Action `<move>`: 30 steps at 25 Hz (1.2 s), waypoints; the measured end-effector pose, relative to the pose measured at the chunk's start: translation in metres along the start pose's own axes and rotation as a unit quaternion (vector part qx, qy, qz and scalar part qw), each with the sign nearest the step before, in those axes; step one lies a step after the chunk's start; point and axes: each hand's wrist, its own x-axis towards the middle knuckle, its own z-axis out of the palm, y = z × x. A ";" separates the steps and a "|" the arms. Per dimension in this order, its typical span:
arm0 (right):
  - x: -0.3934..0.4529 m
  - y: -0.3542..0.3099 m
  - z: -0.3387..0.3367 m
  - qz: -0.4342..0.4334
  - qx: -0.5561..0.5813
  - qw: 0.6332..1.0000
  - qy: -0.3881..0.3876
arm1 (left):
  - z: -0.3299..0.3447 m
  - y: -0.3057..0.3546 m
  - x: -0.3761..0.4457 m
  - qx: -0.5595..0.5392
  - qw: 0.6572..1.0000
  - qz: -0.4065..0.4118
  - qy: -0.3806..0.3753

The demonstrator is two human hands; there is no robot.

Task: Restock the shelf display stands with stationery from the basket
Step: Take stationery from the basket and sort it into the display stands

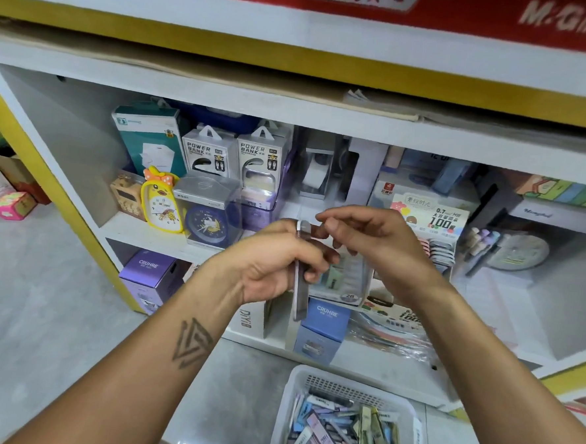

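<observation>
The left hand [275,262] is gripping a slim grey stationery pack [301,273], fingers curled around its middle so the pack is standing nearly upright, its top end poking above the knuckles and its lower end hanging below the palm. Just right of that grip, the right hand [369,240] is reaching in with thumb and forefinger drawn together at the pack's top edge; the fingertips [322,217] are lying very close to it, but whether they are actually pinching it cannot be told.

Directly behind the grip, a clear display stand [344,280] is sitting on the shelf [140,228], holding a few pale packs, with a label reading 2B at its foot. Up and to the right of the grip, another stand of refill packs [432,227] is showing a card marked 0.7 and 100. To the left of the grip, a yellow duck clock [162,203] and a blue clock [206,225] are standing side by side, with two power bank boxes [234,156] behind them. Below the grip, purple and blue boxes marked CRUHRE [326,323] are occupying the lower shelf.

Well below the hands, near the bottom edge, a white basket [300,387] is resting on the floor, filled with a jumble of similar slim packs [340,427] in blue, pink, grey and olive.
</observation>
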 end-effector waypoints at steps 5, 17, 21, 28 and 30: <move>-0.027 -0.003 -0.030 0.003 -0.025 1.000 0.012 | 0.045 -0.014 0.018 0.021 0.996 -0.004 -0.084; -0.099 -0.004 -0.157 0.049 0.136 0.971 0.193 | 0.123 -0.045 0.060 0.186 0.980 0.061 0.019; -0.107 -0.006 -0.169 0.018 -0.037 0.961 0.273 | 0.149 -0.062 0.072 0.263 0.959 0.096 0.041; -0.112 0.007 -0.189 0.000 -0.289 0.878 0.382 | 0.149 -0.090 0.075 0.641 0.716 0.269 -0.067; -0.112 0.011 -0.186 0.001 -0.307 0.883 0.354 | 0.149 -0.095 0.077 0.672 0.680 0.281 -0.081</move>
